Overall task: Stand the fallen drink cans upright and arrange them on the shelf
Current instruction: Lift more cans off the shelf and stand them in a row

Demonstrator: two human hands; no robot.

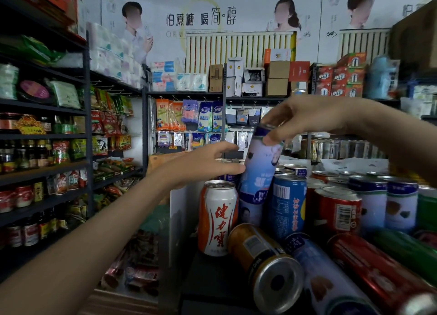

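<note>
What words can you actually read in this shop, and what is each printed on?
"怕蔗糖 喝简·醇": wall poster.
"健力寶": upright orange-and-white can.
"妙洁": blue hanging packets.
"Drink": fallen gold can.
Too blurred to read: the red lettering on the dark blue can, the pale blue can, the shelf goods at left.

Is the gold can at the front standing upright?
No, the gold can lies on its side, with one end facing the camera.
</note>
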